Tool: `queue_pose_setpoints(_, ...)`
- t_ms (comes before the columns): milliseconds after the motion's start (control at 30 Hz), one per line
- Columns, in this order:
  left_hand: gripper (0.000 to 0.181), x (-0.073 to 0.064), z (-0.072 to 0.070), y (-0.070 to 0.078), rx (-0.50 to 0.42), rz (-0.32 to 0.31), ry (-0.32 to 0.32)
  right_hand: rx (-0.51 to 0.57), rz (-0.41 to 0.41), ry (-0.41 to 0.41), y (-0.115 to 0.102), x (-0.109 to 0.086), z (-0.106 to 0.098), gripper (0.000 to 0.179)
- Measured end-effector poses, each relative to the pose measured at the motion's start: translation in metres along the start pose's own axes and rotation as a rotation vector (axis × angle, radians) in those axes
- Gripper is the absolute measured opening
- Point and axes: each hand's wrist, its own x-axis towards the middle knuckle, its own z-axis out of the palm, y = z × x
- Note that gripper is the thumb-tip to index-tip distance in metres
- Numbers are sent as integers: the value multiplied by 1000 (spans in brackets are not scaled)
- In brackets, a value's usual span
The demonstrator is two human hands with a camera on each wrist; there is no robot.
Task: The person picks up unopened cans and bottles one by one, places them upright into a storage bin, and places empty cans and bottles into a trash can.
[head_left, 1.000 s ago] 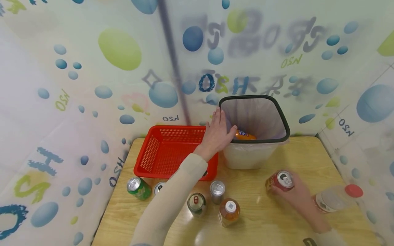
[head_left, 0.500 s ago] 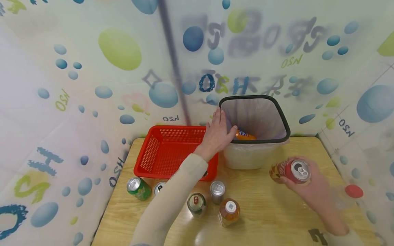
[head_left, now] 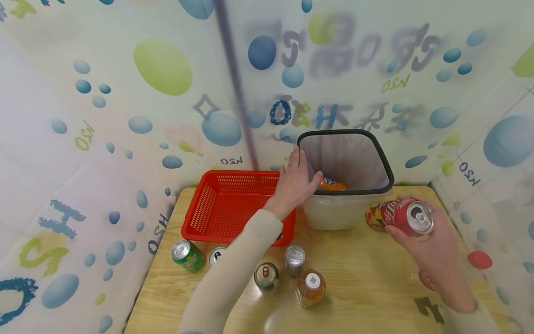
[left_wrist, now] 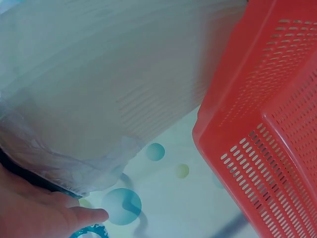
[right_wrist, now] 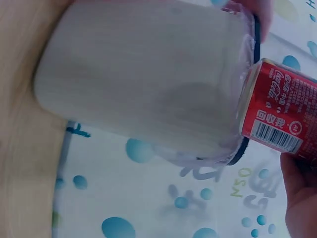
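Well to the left of the fingers of your left hand point(head_left: 295, 183), a green can point(head_left: 189, 256) stands in front of a red basket point(head_left: 242, 173). Just right of it, your cream sleeve point(head_left: 238, 264) hides most of a second can point(head_left: 216, 254); the same sleeve crosses over the basket's right end. Your left fingers lie straight, thumb spread, across the left rim of a white, bag-lined bin point(head_left: 333, 215), probably to keep it from shifting. Nearer you than those fingers, a dark can point(head_left: 266, 277), a silver can point(head_left: 295, 260) and an amber bottle point(head_left: 310, 292) stand close together, perhaps grouped for easy reach. Just right of your left thumb, inside the bin, an orange item point(head_left: 332, 184) shows in part. Well right of that thumb, your right hand point(head_left: 434, 241) grips a red can point(head_left: 392, 215) round its side, a hold that seems to leave both ends free. The can tilts, base toward the bin, opened top toward your right. Behind your right wrist, a mostly hidden bottle shows its red cap point(head_left: 479, 260).

Below your fingers, the wood-grain table point(head_left: 354, 297) catches light. Beyond them, pale walls point(head_left: 258, 23) carry blue and lime droplets and reversed lettering.
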Motion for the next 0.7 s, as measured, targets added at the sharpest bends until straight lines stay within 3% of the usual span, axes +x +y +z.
queue_pose_setpoints(167,86,-1,0,0,8,6,12,48,-110,83,-14,15,1,83)
queue_pose_setpoints(333,86,-2,0,-1,15,13,11,86,-145,128,-24,32,7,79)
queue_pose_setpoints(500,85,-3,1,-2,20,24,8,135,-130,134,-28,56,18,75)
queue_pose_setpoints(700,85,-1,1,-1,8,29,-4,61,-33,87,-25,82,33,74)
